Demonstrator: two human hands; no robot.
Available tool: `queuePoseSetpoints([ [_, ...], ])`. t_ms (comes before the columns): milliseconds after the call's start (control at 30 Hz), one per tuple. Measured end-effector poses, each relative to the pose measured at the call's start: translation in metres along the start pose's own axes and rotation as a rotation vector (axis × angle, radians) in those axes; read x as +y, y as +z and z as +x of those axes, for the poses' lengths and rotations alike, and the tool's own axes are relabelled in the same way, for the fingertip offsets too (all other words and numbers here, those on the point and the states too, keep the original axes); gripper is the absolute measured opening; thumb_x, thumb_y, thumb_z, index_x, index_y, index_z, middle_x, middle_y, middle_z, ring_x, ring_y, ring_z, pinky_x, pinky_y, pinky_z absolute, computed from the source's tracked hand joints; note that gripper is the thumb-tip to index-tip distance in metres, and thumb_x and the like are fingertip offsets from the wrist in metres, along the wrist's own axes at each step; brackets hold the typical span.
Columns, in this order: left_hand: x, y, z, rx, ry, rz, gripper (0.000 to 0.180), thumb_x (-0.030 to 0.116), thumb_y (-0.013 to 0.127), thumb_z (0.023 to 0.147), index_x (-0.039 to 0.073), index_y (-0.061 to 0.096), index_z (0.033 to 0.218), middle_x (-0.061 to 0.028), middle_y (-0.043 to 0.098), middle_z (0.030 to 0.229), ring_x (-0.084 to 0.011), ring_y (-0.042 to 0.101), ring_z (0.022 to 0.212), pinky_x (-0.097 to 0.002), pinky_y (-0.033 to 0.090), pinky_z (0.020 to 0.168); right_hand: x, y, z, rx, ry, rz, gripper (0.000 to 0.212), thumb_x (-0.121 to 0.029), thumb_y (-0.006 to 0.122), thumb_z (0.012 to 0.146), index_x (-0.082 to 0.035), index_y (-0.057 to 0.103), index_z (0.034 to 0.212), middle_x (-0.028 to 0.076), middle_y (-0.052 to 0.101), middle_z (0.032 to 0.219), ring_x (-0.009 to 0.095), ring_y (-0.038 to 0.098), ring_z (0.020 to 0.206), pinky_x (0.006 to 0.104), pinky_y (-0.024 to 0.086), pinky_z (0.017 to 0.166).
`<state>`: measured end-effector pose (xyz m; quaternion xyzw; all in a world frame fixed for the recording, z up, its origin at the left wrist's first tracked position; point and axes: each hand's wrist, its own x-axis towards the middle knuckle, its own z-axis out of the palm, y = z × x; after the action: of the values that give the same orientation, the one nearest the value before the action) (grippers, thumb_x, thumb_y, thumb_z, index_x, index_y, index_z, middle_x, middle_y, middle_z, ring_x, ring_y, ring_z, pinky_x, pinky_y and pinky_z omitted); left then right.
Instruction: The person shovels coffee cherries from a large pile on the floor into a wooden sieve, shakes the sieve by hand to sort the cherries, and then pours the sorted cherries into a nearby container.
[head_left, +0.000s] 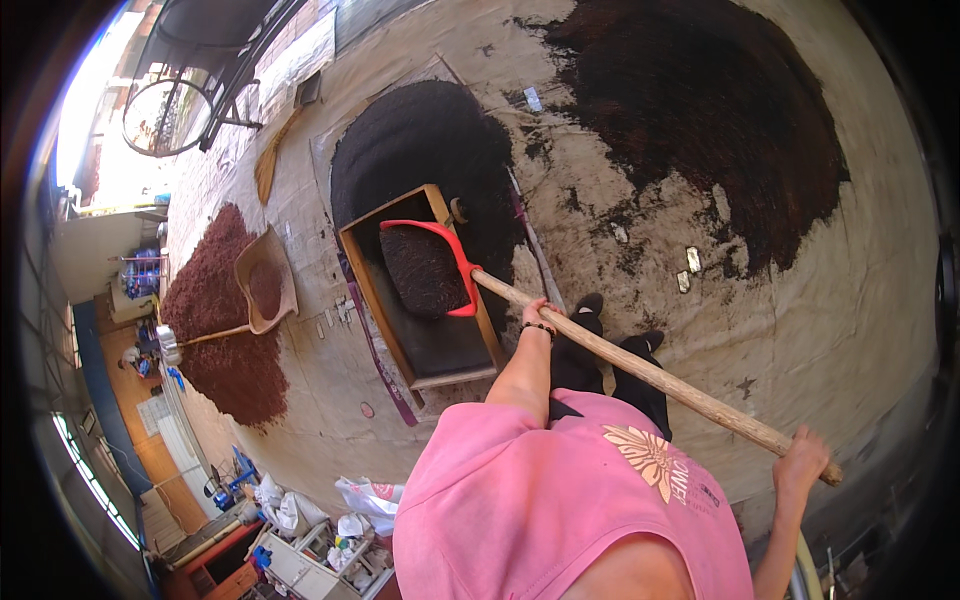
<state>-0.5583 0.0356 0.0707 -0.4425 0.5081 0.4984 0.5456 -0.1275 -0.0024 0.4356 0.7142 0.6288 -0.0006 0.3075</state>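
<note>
Outdoors, a wide sheet of pale tarpaulin [830, 300] is spread over the ground, and dark heaps of drying grain or beans lie on it — a near-black heap [420, 140] in the middle, a larger dark brown one [700, 110] beyond, a reddish one [215, 320] off to the left with a tan scoop [265, 285] resting on it.

A long wooden handle [640, 370] is gripped in both hands: the left hand [538, 318] is clenched round it near the middle, the right hand [800, 462] is closed round its far end. At the other end a red shovel blade [430, 265], heaped with dark material, is held over the open wooden box [425, 330], which stands at the edge of the near-black heap.

The step in hand seems to be the loading of the box — the shovelful is carried but not yet tipped. For the next move, the handle would need to be rolled so that the load slides off inside the wooden rim, with the blade kept low enough that nothing spills onto the tarpaulin.
</note>
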Motion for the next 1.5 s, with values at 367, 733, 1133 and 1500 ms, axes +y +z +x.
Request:
queuePoseSetpoints([
  [367, 0.038, 0.016, -0.034, -0.069, 0.107, -0.026, 0.014, 0.014, 0.047, 0.073, 0.006, 0.038, 0.065, -0.0095, 0.041, 0.053, -0.0253, 0.041, 0.048, -0.0400, 0.039, 0.052, -0.036, -0.007, -0.024, 0.348, -0.099, 0.029, 0.018, -0.001, 0.052, 0.055, -0.006, 0.044, 0.070, 0.010, 0.045, 0.068, 0.028, 0.046, 0.068, 0.0358, 0.035, 0.062],
  [733, 0.043, 0.009, -0.045, -0.136, 0.153, -0.026, 0.019, 0.017, 0.052, 0.069, 0.007, 0.039, 0.059, -0.0072, 0.041, 0.051, -0.0227, 0.041, 0.046, -0.0401, 0.040, 0.055, -0.038, 0.018, -0.004, 0.567, -0.026, 0.112, 0.025, 0.001, 0.051, 0.058, -0.007, 0.052, 0.081, 0.008, 0.047, 0.072, 0.026, 0.047, 0.074, 0.0343, 0.038, 0.073],
  [1133, 0.008, -0.031, -0.070, -0.230, 0.193, 0.060, 0.022, 0.019, 0.054, 0.067, 0.011, 0.036, 0.057, -0.0039, 0.034, 0.050, -0.0189, 0.035, 0.045, -0.0339, 0.035, 0.048, -0.005, 0.131, -0.027, 0.480, 0.071, 0.324, 0.026, -0.001, 0.054, 0.058, -0.006, 0.052, 0.083, 0.008, 0.050, 0.078, 0.027, 0.047, 0.083, 0.0371, 0.034, 0.083],
  [1500, -0.088, 0.014, -0.029, -0.176, 0.102, 0.628, 0.013, 0.015, 0.054, 0.070, 0.007, 0.044, 0.070, -0.0107, 0.047, 0.061, -0.0286, 0.049, 0.057, -0.0436, 0.044, 0.060, 0.028, 0.233, -0.139, -0.219, 0.336, 0.457, 0.015, -0.007, 0.059, 0.057, -0.005, 0.055, 0.072, 0.015, 0.057, 0.074, 0.032, 0.053, 0.077, 0.0400, 0.039, 0.070],
])
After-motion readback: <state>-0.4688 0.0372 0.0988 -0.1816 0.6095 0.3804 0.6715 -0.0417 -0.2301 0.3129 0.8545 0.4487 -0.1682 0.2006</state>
